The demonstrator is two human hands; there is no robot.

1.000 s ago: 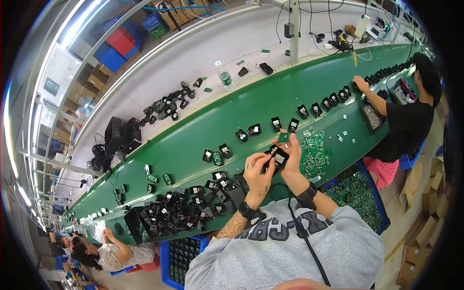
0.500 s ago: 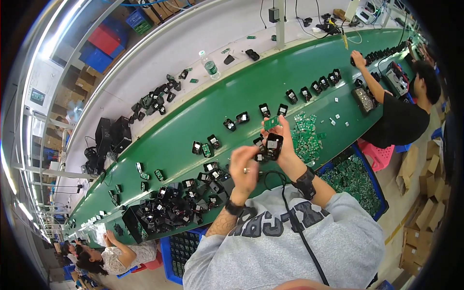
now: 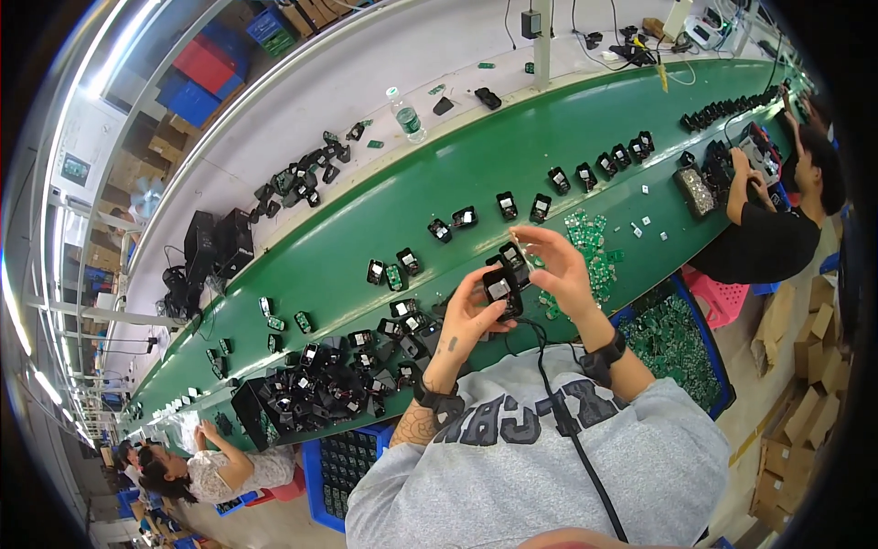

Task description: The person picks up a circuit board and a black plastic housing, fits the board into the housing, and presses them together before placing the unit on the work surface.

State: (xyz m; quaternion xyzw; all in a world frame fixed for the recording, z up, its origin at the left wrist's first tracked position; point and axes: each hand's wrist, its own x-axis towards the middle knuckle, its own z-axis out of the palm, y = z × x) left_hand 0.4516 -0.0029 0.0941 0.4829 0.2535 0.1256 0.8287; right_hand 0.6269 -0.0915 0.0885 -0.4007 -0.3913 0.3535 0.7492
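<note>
At far left, a co-worker in a white patterned top (image 3: 261, 471) sits at the long green worktop (image 3: 357, 224), beside which a heap of black housings (image 3: 320, 389) spreads toward the center above a blue crate (image 3: 313, 476). A clear bottle (image 3: 409, 122) stands on the pale ledge along the far side. Mid-frame, above the near edge, the left hand (image 3: 468, 316) of a person in a gray sweatshirt (image 3: 549, 467) has its fingers closed around a black housing (image 3: 499, 290), a second black housing (image 3: 515, 262) close against it. Just to the right, the right hand (image 3: 563, 276) curves with thumb and fingers parted; whether they grip anything cannot be told. Beyond it lie scattered green circuit boards (image 3: 596, 256). At far right, a co-worker in black (image 3: 764, 242) sits near a tray of small metallic parts (image 3: 694, 190).
</note>
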